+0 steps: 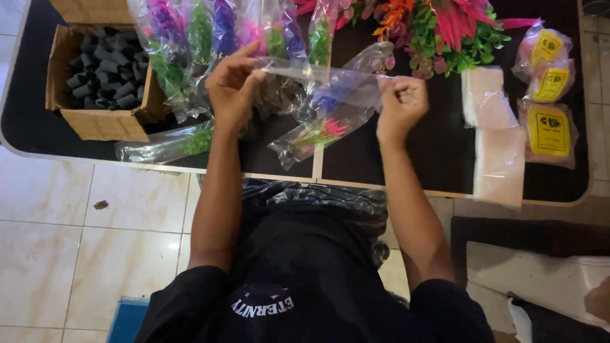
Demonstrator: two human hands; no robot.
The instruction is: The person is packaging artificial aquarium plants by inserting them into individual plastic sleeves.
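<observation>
From the head camera, I look down at a dark surface (pixel 445 146) with my two hands in the middle. My left hand (pixel 232 89) is closed in a pinch on one end of a clear plastic bag (pixel 330 86). My right hand (pixel 400 105) is curled shut and grips the other end. The bag is stretched flat between them, just above the surface.

I use the clear plastic bag as my marker for everything else. Right under it lies a packed plant (pixel 318 133) with green leaves and a pink tip, already in its own wrap. Behind the bag, more wrapped plants (pixel 216 32) in purple and green lie in a row. Further back and to the right sits a heap of loose bright plants (pixel 445 28), orange, pink and green. To the left of the bag is a cardboard box (pixel 95 121) full of small black tubes (pixel 105 70). To the right lies a stack of empty clear bags (pixel 495 133), and past those are pink packets with yellow labels (pixel 548 130).

To do this well, I think both hands should hold only the thin edges and rub them apart gently, so the mouth opens wide. Pulling too hard could tear the plastic. I cannot tell whether the mouth is open.
</observation>
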